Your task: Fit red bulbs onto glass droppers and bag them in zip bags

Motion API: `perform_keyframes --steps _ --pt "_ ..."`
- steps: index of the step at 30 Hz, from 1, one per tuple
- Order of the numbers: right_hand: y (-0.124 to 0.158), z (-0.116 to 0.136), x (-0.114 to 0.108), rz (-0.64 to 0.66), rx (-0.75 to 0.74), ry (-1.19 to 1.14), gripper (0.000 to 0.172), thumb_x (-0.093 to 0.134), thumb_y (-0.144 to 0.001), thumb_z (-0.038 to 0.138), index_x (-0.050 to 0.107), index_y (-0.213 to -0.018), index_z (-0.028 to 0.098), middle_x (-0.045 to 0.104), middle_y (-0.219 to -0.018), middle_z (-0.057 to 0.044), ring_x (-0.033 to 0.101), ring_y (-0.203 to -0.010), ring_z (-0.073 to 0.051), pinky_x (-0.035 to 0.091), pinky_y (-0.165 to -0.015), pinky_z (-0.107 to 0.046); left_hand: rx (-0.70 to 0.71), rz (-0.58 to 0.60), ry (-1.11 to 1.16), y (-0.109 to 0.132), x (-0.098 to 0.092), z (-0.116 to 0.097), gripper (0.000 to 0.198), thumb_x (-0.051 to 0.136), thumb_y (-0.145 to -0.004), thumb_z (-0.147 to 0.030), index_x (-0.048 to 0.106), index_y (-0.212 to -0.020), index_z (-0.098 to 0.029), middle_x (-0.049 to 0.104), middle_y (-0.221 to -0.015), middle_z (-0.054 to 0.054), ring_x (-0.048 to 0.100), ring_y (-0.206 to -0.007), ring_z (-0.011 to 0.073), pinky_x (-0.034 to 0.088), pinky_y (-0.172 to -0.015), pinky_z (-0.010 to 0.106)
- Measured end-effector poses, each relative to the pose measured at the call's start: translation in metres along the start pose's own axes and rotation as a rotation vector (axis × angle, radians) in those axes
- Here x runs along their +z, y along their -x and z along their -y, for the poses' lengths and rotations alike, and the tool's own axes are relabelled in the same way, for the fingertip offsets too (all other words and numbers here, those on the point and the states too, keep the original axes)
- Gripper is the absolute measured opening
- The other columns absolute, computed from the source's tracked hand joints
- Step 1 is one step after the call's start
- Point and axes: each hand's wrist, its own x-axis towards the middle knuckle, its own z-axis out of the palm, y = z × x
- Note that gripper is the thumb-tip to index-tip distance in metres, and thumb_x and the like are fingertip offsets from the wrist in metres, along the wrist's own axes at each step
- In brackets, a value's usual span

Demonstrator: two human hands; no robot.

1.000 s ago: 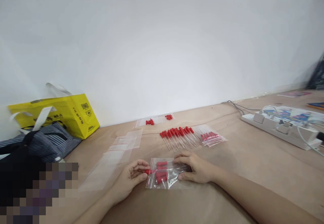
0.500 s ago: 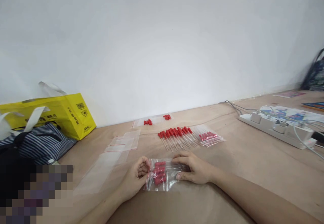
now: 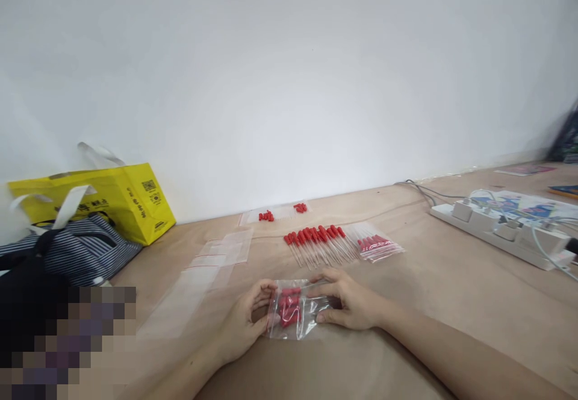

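A small clear zip bag (image 3: 295, 312) holding several red-capped glass droppers lies on the brown table (image 3: 451, 303) just in front of me. My left hand (image 3: 246, 321) pinches the bag's left end, fingers curled on it. My right hand (image 3: 350, 303) holds the bag's right side, thumb below and fingers on top. Behind them lies a loose row of red-capped droppers (image 3: 318, 243), with a filled bag of droppers (image 3: 377, 246) to its right.
Empty clear zip bags (image 3: 212, 267) lie to the left. Another bag with red caps (image 3: 280, 213) sits by the wall. A yellow carrier bag (image 3: 117, 201) and a striped bag (image 3: 76, 255) stand far left. A white power strip (image 3: 501, 231) with cables is at the right.
My left hand has pushed in toward the right, and the bag has bunched up and become narrower. The right hand has hardly moved.
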Motion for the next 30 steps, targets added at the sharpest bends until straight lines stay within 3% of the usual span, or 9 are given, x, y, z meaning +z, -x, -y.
perform_keyframes --steps 9,15,19,27,30 --pt "0.0 0.003 0.0 -0.005 0.015 0.066 0.037 0.059 -0.073 0.038 0.057 -0.108 0.027 0.049 -0.111 -0.007 0.045 -0.102 -0.022 0.033 -0.088 -0.038 0.093 0.046 -0.203 0.005 -0.004 -0.001 0.027 0.053 -0.078 -0.024 0.051 -0.104 -0.022 0.059 -0.109 0.005 0.056 -0.098 0.0197 0.042 -0.087 0.03" --pt "-0.003 0.006 0.001 -0.045 0.068 0.174 0.031 0.062 -0.069 0.038 0.062 -0.095 0.022 0.053 -0.089 -0.005 0.048 -0.085 -0.019 0.035 -0.075 -0.034 0.161 -0.003 -0.359 0.007 -0.005 0.002 0.038 0.052 -0.077 -0.026 0.047 -0.114 -0.023 0.06 -0.105 0.005 0.055 -0.096 0.0207 0.041 -0.086 0.03" --pt "-0.003 0.009 -0.002 0.022 0.087 0.194 0.032 0.058 -0.072 0.041 0.06 -0.098 0.024 0.055 -0.086 -0.004 0.05 -0.083 -0.019 0.031 -0.074 -0.034 0.097 0.021 -0.374 0.009 -0.005 0.007 0.043 0.053 -0.076 -0.03 0.045 -0.118 -0.025 0.063 -0.096 0.002 0.056 -0.091 0.0201 0.041 -0.085 0.032" --pt "-0.002 0.01 -0.003 0.068 0.046 0.162 0.036 0.053 -0.077 0.038 0.054 -0.11 0.026 0.058 -0.098 -0.004 0.049 -0.092 -0.02 0.029 -0.077 -0.035 -0.04 0.096 -0.34 0.012 -0.01 0.005 0.067 0.054 -0.076 -0.031 0.021 -0.134 -0.026 0.047 -0.127 0.006 0.037 -0.118 0.0246 0.022 -0.101 0.043" --pt "-0.002 0.009 -0.002 0.04 0.025 0.154 0.038 0.054 -0.076 0.037 0.052 -0.112 0.025 0.058 -0.099 -0.005 0.05 -0.091 -0.019 0.029 -0.078 -0.034 -0.003 0.065 -0.365 0.013 -0.009 0.006 0.062 0.055 -0.074 -0.029 0.029 -0.13 -0.027 0.047 -0.127 0.005 0.04 -0.116 0.0246 0.026 -0.099 0.04"
